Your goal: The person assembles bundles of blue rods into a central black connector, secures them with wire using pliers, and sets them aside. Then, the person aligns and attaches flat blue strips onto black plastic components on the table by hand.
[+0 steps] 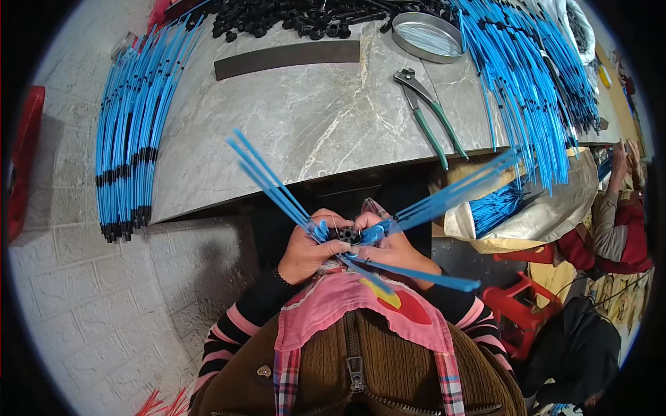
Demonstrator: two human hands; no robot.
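Observation:
Above my lap, my left hand and my right hand meet around a small round black hub with holes in it. Both hands have their fingers closed at the hub's sides. Thin blue rods spread from my left hand up and to the left. Other blue rods fan out past my right hand to the upper right, blurred at their ends. More blue rods point down and to the right below my hands. Thin wire shows near my fingertips.
The stone-patterned table bears green-handled pliers, a dark strip, a round tin, black parts and blue rod bundles. Right are a sack, a red stool and another person's arm.

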